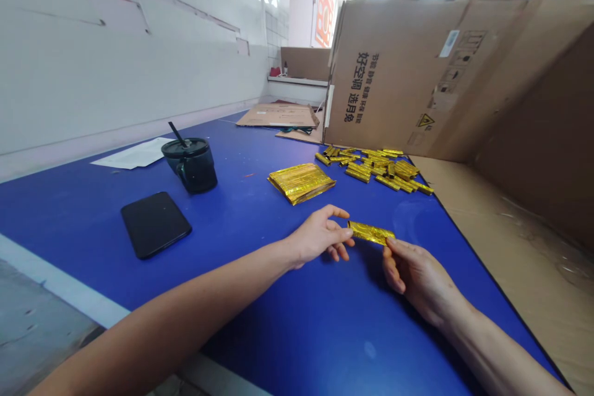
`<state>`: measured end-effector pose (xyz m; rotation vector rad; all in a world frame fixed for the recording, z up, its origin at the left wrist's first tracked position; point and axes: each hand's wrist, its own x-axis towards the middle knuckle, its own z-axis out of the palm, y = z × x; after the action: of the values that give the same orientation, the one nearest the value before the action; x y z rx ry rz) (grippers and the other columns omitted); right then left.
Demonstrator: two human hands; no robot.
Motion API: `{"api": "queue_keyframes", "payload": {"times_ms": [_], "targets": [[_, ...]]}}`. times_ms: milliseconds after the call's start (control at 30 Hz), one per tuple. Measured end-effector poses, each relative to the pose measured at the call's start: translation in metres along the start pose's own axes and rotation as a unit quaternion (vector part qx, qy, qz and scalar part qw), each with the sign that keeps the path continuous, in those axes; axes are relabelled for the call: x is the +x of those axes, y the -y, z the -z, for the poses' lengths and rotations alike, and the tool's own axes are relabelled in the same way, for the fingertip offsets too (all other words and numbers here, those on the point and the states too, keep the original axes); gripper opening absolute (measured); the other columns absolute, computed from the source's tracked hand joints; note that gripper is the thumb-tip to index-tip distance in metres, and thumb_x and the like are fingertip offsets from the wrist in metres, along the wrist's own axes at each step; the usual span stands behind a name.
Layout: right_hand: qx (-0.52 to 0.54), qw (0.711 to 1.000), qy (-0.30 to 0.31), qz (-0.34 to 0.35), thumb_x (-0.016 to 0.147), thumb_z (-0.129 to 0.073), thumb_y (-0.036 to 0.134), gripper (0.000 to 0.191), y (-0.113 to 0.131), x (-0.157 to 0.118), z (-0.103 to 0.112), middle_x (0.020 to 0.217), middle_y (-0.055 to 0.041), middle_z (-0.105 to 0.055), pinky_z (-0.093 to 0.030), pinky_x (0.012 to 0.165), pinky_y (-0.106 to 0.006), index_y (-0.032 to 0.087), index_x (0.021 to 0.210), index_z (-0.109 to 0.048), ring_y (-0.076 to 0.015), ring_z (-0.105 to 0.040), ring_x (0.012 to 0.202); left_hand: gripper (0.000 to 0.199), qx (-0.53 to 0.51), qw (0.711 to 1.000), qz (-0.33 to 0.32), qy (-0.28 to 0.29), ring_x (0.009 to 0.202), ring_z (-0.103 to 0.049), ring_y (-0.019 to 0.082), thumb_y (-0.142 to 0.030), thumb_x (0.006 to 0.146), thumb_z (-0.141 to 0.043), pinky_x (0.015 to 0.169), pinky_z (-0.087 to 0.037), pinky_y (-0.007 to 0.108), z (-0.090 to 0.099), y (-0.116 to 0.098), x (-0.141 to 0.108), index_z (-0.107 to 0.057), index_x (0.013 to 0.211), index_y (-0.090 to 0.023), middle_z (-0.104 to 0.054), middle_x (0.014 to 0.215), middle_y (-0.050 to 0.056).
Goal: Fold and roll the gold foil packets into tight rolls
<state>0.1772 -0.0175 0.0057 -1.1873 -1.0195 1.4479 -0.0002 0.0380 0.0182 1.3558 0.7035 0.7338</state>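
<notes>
Currently both hands are out over the blue bench, w/ a gold foil strip spanning the gap between them, above bench surface nr its centre.

R hand: fingers closed on strip's R end, gripping it; thumb lower, off the strip.
L hand: fingers partly spread, index raised, lower digits at/near strip's L end. Whether they grip or only touch: can't tell.

Nearest, beyond L hand: flat stack of folded gold foil. Further R: loose pile of small gold foil pieces, at foot of upright cardboard panel, printed w/ dark characters.

L side of bench: black phone, face down or up unclear; dark lidded cup w/ black straw; white paper behind it. Far end: flattened carton.
</notes>
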Motion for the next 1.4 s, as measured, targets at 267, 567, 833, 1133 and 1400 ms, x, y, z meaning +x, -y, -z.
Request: {"api": "queue_keyframes", "payload": {"times_ms": [267,567,833,1133,1400], "targets": [[-0.014,1.0,0.014,-0.021,0.074,-0.051,0.043,0.032,0.0032,-0.0007,-0.0014,0.038,0.0015,-0.049,-0.025,0.032,-0.02,0.015,0.06,-0.054,-0.0075,-0.037,0.03,0.022,0.017,0.999,-0.037,-0.027,0.043,-0.055,0.009,-0.013,0.072,-0.051,0.039,-0.04,0.017,-0.0018,-0.0006,0.002,-0.045,0.092,-0.012,-0.057,0.061,-0.001],[-0.014,0.999,0.046,-0.025,0.076,-0.047,0.045,0.035,0.0037,-0.0017,-0.0033,0.039,0.001,-0.051,-0.026,0.034,-0.02,0.014,0.06,-0.054,-0.0076,-0.038,0.03,0.026,0.034,0.998,-0.039,-0.028,0.042,-0.052,0.006,-0.005,0.066,-0.049,0.039,-0.038,0.016,-0.0054,0.0004,0.0012,-0.047,0.091,-0.013,-0.054,0.06,-0.003],[0.01,0.998,0.058,-0.033,0.078,-0.045,0.044,0.037,0.0055,-0.0018,-0.0005,0.038,0.0002,-0.052,-0.028,0.036,-0.02,0.014,0.059,-0.054,-0.0084,-0.041,0.031,0.028,0.079,0.996,-0.036,-0.005,0.043,-0.052,0.005,-0.005,0.067,-0.047,0.04,-0.036,0.016,-0.0044,0.0026,0.0012,-0.054,0.094,-0.012,-0.055,0.062,-0.002],[-0.026,0.997,0.068,-0.026,0.076,-0.05,0.043,0.034,0.0035,-0.0035,-0.0031,0.04,0.0008,-0.053,-0.028,0.035,-0.019,0.013,0.06,-0.056,-0.0072,-0.042,0.032,0.02,-0.045,0.999,-0.004,-0.018,0.042,-0.053,0.007,-0.004,0.069,-0.047,0.04,-0.039,0.016,-0.0016,0.0029,0.0022,-0.06,0.083,-0.01,-0.058,0.057,0.001],[-0.043,0.997,0.057,-0.016,0.074,-0.054,0.042,0.032,-0.0002,-0.0018,-0.0016,0.04,0.0018,-0.053,-0.028,0.035,-0.017,0.013,0.061,-0.057,-0.0052,-0.04,0.032,0.023,-0.178,0.982,0.066,0.017,0.048,-0.056,0.009,-0.003,0.074,-0.039,0.049,-0.046,0.02,0.0035,0.0044,0.0025,-0.057,0.087,-0.009,-0.06,0.06,0.005]]}}
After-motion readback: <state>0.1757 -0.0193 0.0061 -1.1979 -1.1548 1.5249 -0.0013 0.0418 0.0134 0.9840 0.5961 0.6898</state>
